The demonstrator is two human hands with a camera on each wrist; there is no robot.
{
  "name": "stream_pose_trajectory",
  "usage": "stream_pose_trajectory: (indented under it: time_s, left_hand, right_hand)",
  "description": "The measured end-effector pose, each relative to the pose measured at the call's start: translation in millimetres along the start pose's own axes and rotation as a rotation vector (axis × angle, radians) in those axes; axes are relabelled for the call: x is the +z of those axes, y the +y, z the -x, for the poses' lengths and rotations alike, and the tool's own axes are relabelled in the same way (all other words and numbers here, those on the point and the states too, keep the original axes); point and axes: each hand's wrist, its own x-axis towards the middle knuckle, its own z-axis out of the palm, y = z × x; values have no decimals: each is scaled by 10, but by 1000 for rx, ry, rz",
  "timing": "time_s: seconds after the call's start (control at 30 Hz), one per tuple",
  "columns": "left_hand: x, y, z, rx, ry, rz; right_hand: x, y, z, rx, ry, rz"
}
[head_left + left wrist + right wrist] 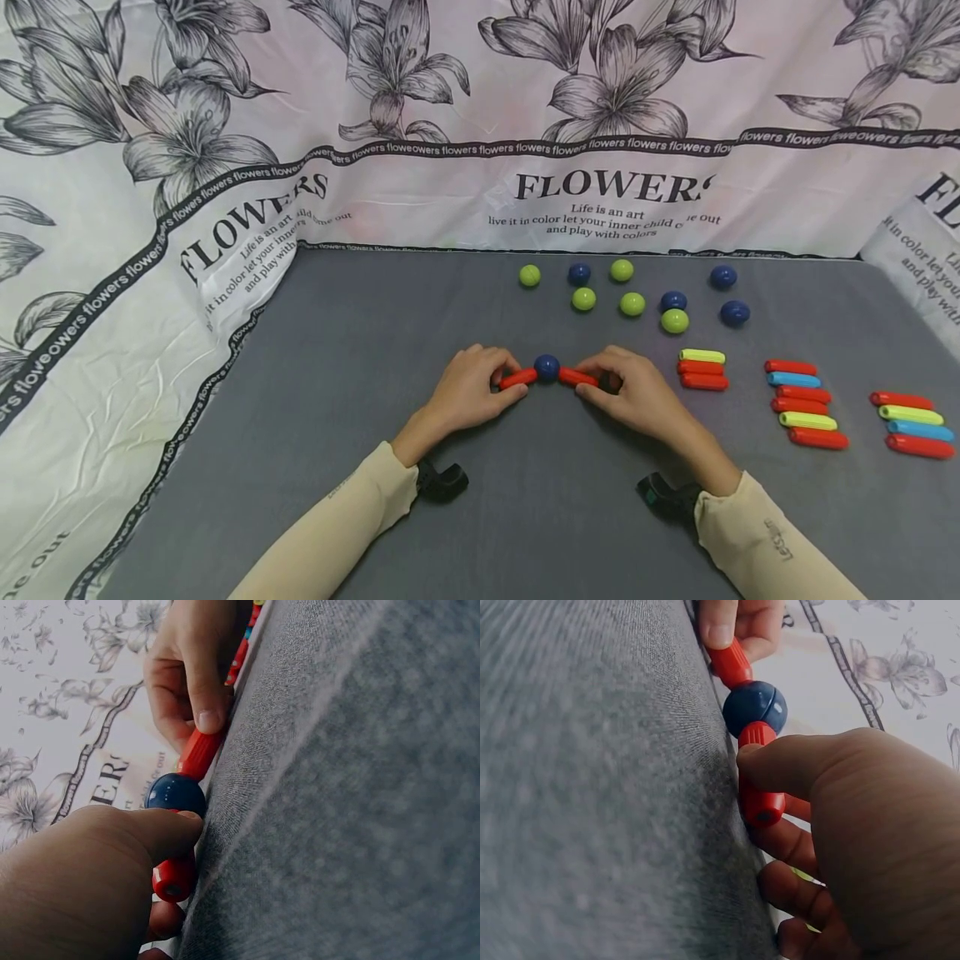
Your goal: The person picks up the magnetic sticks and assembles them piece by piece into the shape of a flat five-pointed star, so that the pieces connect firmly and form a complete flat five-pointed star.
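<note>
Both hands meet near the middle of the grey desk [315, 500], working on a short piece made of a dark blue ball [547, 367] with a red rod on either side. The left hand [471, 390] has its thumb and fingers closed in a pinch on the left red rod [519, 379]; the right hand [637, 393] pinches the right red rod [577, 377] in the same way, its thumb lying along the rod in the right wrist view. Each rod's inner end meets the ball, and the two slope slightly toward the person, so the piece makes a shallow bend. The rods are ridged, and the wrist views show a small dark hole in the outer end. Beyond the hands, toward the back edge, lie five green balls [632, 304] and four loose blue balls [735, 313], one green ball just in front of a blue one. To the right of the right hand are three columns of rods lying side by side: a near group of three [702, 369], one yellow-green and two red; a middle column of six [804, 395] in red, blue and yellow-green; and a far-right column of four [921, 430] in the same colours. Cream sleeves [337, 521] cover the forearms, a black strap [442, 483] sits at each wrist, and a white cloth [450, 200] printed with flowers and lettering hangs behind.
</note>
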Motion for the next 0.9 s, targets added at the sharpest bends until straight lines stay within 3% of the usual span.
stream_pose_trajectory:
  time_s: [0.23,0.9]
  left_hand:
    - [-22,6,-17,9,4,-9]
    - [-18,-11,18,67,6,35]
  right_hand:
    - [7,8,1,10,21,-16]
    - [158,16,43,-4,211,9]
